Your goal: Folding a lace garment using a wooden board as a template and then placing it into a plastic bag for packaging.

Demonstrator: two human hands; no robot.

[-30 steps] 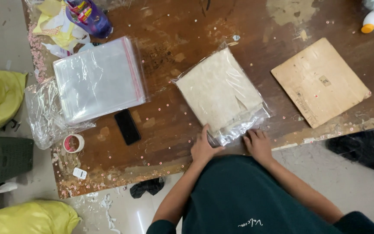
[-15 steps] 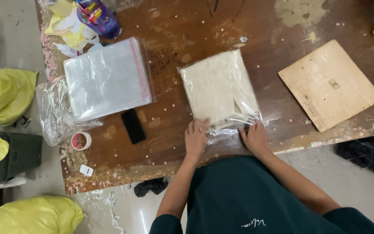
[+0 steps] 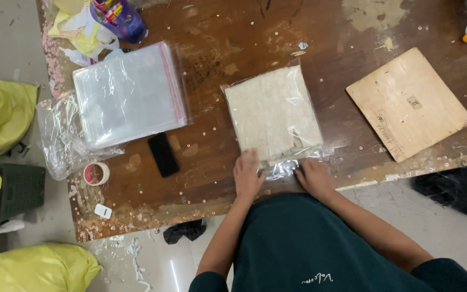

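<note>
Grip: both hands flat, fingers together, pressing the near edge of the bagged cloth; nothing pinched that I can see.
Left hand (image 3: 248, 176): palm down on the near-left corner of the clear plastic bag (image 3: 274, 114), fingertips on the cloth edge.
Right hand (image 3: 314, 176): palm down on the bag's crinkled open flap at the near-right corner.
Bagged item: folded beige cloth (image 3: 271, 111) inside the clear bag, lying flat mid-table, slightly rotated, near the front edge.
Table (image 3: 222, 48): worn brown wood, speckled with small bits.
Left of bag: black phone (image 3: 163, 154), face down, apart from the bag.
Further left: stack of empty clear bags with a red strip (image 3: 128, 94), partly on loose crumpled plastic.
Front-left corner: tape roll (image 3: 97, 173), just beside that plastic.
Right: square wooden board (image 3: 408, 103), well apart from the bag.
Back-left: purple bottle (image 3: 119, 17) among yellow paper scraps.
Floor left: yellow sacks (image 3: 2, 111).
</note>
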